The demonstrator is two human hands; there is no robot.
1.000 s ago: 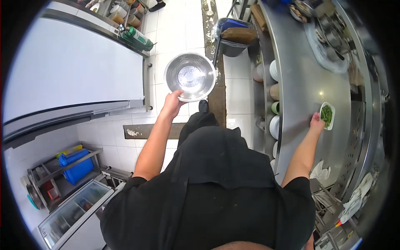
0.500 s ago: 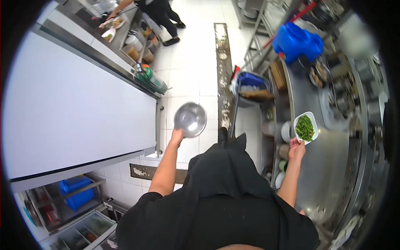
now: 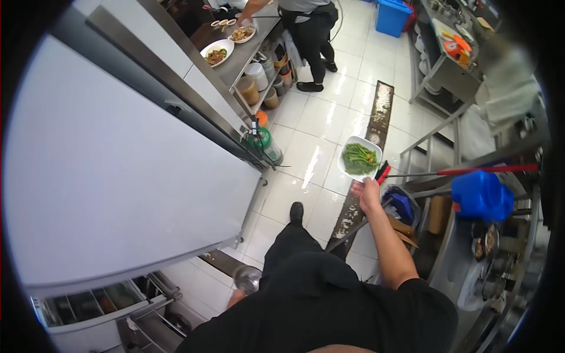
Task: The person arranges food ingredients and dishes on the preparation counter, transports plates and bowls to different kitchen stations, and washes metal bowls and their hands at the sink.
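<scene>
A white dish (image 3: 351, 173) of green vegetables (image 3: 359, 157) is held up over the tiled floor by my right hand (image 3: 367, 193), whose fingers grip its near edge. Low at my left side, my left hand (image 3: 236, 296) holds the metal colander (image 3: 248, 279) by its rim. The colander is partly hidden by my dark clothing, and only part of that hand shows.
A large white-topped unit (image 3: 123, 170) fills the left. Beyond it stand a green cylinder (image 3: 265, 145) and a counter (image 3: 236, 56) with two plates of food, where another person (image 3: 306, 35) stands. On the right are a bin (image 3: 400, 206), a red-handled tool (image 3: 471, 170) and a blue container (image 3: 482, 196).
The view has turned and moved along the aisle. My right hand has lifted the dish away from the steel counter and out over the floor; my left hand has dropped back with the colander.
</scene>
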